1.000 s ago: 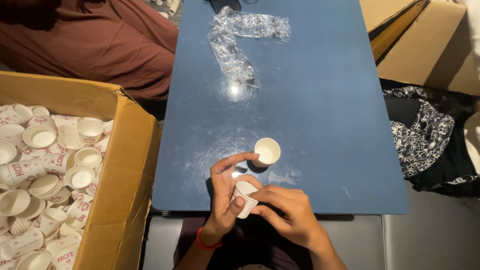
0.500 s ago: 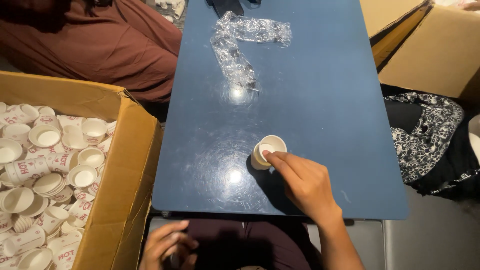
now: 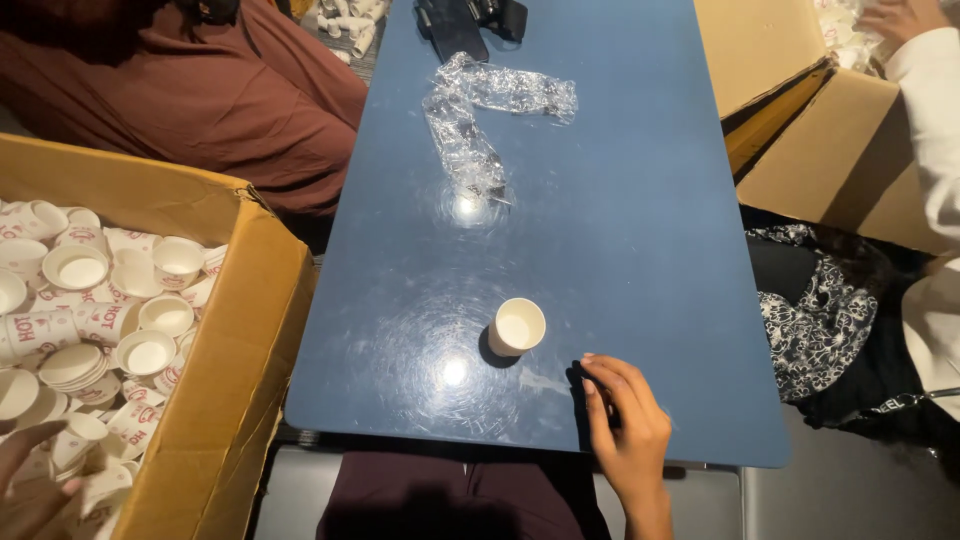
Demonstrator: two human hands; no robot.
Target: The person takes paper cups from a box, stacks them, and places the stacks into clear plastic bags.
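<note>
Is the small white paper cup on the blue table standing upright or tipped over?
Upright. The small white paper cup stands on the blue table with its round mouth facing up, its bare inside showing, apart from the right hand.

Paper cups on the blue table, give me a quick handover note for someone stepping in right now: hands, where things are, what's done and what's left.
Right hand: empty, fingers resting on the blue table near its front edge, just right of the cup.
Left hand: down in the cardboard box among the loose cups; grip not clear.
Done: one white paper cup stands upright, alone on the table.
Left: the box is full of cups.
Also: crumpled clear plastic wrap lies at the far end.
</note>
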